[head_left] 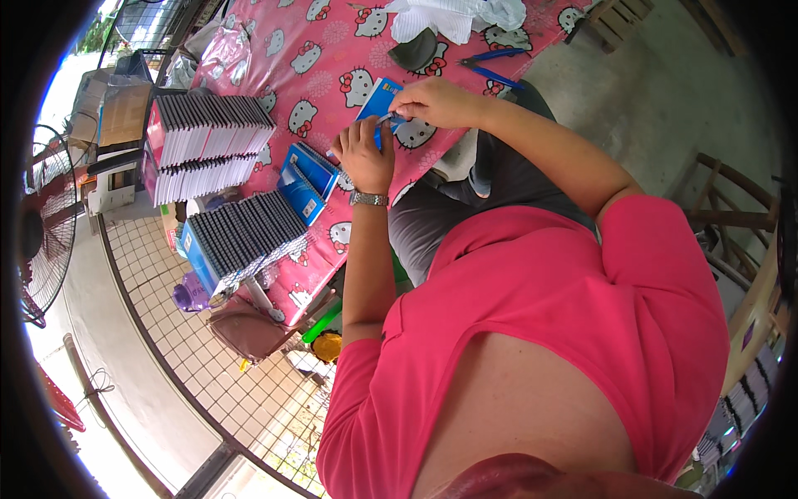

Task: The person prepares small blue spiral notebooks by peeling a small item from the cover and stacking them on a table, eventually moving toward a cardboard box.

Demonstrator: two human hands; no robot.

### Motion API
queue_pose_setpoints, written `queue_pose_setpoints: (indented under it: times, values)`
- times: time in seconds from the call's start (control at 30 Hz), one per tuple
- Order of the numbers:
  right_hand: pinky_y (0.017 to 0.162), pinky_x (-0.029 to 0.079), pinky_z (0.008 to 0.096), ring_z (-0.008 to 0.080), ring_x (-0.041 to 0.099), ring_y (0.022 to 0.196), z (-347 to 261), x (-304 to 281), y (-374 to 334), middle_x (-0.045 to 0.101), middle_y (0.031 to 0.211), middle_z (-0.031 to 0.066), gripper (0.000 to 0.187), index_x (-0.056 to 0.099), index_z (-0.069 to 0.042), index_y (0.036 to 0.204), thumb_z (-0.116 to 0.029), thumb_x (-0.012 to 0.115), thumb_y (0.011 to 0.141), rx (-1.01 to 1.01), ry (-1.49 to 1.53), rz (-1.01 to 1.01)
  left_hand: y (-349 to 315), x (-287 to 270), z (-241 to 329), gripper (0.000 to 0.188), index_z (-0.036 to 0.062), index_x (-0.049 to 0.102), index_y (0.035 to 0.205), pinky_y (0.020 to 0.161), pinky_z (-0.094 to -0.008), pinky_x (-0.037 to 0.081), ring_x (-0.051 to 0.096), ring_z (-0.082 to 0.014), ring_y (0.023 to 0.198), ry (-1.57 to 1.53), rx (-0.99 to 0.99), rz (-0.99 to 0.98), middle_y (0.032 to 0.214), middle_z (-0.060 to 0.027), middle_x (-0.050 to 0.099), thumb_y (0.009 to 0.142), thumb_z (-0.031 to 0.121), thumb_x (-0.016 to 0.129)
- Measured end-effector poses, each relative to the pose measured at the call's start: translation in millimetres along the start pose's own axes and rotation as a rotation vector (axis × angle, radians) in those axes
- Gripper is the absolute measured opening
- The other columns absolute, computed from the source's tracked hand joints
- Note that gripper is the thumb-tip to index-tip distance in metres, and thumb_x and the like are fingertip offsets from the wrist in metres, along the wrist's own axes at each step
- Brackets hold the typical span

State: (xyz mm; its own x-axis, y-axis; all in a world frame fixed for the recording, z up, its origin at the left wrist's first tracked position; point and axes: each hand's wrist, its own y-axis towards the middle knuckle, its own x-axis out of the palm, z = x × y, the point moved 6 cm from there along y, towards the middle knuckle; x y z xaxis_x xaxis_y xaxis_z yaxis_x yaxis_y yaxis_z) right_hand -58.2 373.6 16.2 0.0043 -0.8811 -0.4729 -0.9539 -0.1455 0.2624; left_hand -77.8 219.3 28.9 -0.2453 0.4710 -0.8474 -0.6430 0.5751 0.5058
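A blue-covered notebook (pixel 376 101) lies at the table's near edge, partly hidden under my hands. My left hand (pixel 363 154), with a metal-band watch on its wrist, has its fingers curled over the notebook's lower side. From the right, my right hand (pixel 434 101) reaches in, its thumb and fingers pinched together at the notebook's edge. A small greyish bit shows between the two hands; too little of it is visible to name. Blue-handled pliers (pixel 492 58) rest to the right. Beside them is a dark green, rounded cloth-like piece (pixel 414 51).
Left of my hands lie several blue spiral notebooks (pixel 301 185) and a row of them (pixel 241 235). Farther left are tall stacks of spiral notebooks (pixel 208 137) and a cardboard box (pixel 125 116). White crumpled paper (pixel 436 18) sits at the pink tablecloth's (pixel 283 75) far side. A fan (pixel 46 224) stands far left.
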Motion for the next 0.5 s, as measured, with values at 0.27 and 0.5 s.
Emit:
queue_pose_setpoints:
  times: [0.27,0.5]
  values:
    - [0.082,0.05,0.0378,0.0285,0.064,0.094,-12.8,-5.7,7.1,0.063,0.101,0.0152,0.044,0.055,-0.008,0.125,-0.009,0.065,0.083,0.092,-0.095,-0.039,7.8,3.8,17.4,0.029,0.0079,0.055,0.11,0.09,-0.0446,0.037,0.057,-0.0278,0.091,-0.047,0.051,0.003,0.095,-0.0087,0.063,0.084,0.016,0.064]
    - [0.083,0.05,0.0452,0.0367,0.061,0.098,-12.3,-8.6,15.5,0.062,0.103,0.0191,0.04,0.057,-0.01,0.121,-0.03,0.063,0.086,0.144,-0.208,-0.083,4.1,1.0,15.9,0.023,0.0082,0.056,0.105,0.091,-0.0455,0.036,0.057,-0.0279,0.09,-0.069,0.05,-0.053,0.093,-0.0079,0.062,0.085,0.018,0.064]
